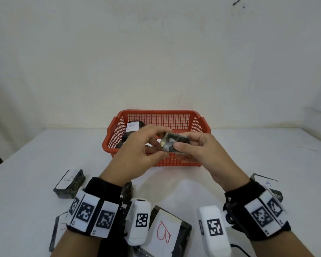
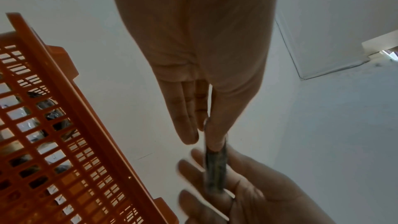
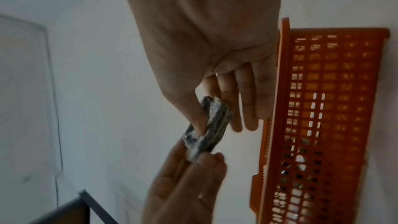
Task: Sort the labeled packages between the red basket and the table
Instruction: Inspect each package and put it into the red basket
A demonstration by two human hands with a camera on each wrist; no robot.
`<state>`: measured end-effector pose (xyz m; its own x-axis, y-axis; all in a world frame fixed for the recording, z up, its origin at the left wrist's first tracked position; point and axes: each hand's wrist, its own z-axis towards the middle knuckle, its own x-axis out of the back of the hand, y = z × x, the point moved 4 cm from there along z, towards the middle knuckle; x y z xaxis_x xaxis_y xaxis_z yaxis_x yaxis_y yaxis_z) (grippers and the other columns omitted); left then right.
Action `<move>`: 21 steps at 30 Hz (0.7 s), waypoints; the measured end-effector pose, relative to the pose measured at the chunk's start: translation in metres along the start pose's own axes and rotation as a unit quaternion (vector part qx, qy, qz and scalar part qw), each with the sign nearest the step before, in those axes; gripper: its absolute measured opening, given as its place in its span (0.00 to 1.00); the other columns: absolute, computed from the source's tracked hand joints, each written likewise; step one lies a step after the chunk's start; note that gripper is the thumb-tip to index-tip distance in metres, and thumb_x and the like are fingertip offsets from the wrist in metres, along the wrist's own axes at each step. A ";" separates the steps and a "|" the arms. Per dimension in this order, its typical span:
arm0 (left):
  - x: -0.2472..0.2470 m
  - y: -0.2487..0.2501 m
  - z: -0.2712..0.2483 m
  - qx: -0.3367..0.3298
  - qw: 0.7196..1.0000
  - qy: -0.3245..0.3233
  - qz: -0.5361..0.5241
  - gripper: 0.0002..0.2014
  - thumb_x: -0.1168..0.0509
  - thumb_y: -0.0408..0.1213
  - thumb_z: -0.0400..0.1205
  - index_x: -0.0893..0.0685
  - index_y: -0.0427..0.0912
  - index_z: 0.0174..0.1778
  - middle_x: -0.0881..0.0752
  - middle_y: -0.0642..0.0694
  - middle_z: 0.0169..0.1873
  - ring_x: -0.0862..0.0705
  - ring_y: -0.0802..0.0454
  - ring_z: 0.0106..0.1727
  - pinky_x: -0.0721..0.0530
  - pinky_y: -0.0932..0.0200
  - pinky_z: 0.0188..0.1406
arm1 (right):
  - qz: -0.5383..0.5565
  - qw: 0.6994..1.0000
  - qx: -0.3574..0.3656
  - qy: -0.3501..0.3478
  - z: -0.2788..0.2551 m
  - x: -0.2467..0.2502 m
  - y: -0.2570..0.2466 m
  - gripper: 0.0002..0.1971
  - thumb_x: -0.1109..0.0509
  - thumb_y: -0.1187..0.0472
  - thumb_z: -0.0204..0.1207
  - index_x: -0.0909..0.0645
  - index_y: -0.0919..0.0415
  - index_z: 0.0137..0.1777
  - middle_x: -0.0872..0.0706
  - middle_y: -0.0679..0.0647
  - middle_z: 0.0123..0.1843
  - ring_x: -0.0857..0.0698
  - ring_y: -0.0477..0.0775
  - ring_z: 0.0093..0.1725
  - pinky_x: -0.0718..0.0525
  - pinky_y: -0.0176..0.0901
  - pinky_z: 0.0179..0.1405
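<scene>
Dark plastic-wrapped flat package (image 1: pixel 175 141) is pinched by both hands, left hand (image 1: pixel 137 154) and right hand (image 1: pixel 202 151), above the red mesh basket (image 1: pixel 174 115), likely turning it to find its label.

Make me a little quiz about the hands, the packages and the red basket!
1. True or false: both hands hold one dark package.
2. Which letter is on the package inside the red basket? a) A b) B c) C
3. What colour is the B on the nearest package?

Key: 1 true, left hand and right hand both pinch it. 2 a. 3 red.
</scene>
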<state>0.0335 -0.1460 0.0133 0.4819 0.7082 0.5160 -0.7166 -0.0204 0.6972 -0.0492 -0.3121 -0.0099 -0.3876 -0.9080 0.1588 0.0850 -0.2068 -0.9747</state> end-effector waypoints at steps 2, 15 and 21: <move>0.003 0.001 0.000 -0.017 0.999 0.020 0.023 0.25 0.23 0.28 0.76 0.16 0.48 0.69 0.19 0.58 0.52 0.15 0.59 0.50 0.13 0.68 0.49 | -0.056 0.998 0.007 0.028 0.001 -0.002 0.004 0.16 0.20 0.54 0.79 0.12 0.51 0.65 0.03 0.48 0.48 0.05 0.49 0.51 0.08 0.52 0.57; -0.001 0.012 0.000 -0.061 0.997 -0.018 0.045 0.28 0.20 0.31 0.74 0.17 0.49 0.70 0.21 0.63 0.48 0.16 0.57 0.52 0.14 0.67 0.53 | 0.038 0.998 0.028 -0.038 -0.005 -0.016 -0.006 0.12 0.23 0.56 0.80 0.09 0.61 0.57 0.04 0.56 0.47 0.05 0.53 0.47 0.08 0.49 0.58; -0.001 0.008 0.000 -0.048 0.997 -0.021 0.063 0.27 0.23 0.32 0.77 0.18 0.53 0.71 0.22 0.61 0.53 0.18 0.58 0.54 0.12 0.60 0.55 | 0.036 0.998 0.054 -0.024 -0.003 -0.021 -0.005 0.15 0.25 0.50 0.76 0.08 0.61 0.52 0.05 0.57 0.44 0.07 0.53 0.42 0.08 0.45 0.50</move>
<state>0.0272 -0.1466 0.0185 0.4040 0.6738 0.6186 -0.8173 -0.0378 0.5749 -0.0446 -0.2912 -0.0085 -0.3332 -0.9376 0.0994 0.2096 -0.1764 -0.9617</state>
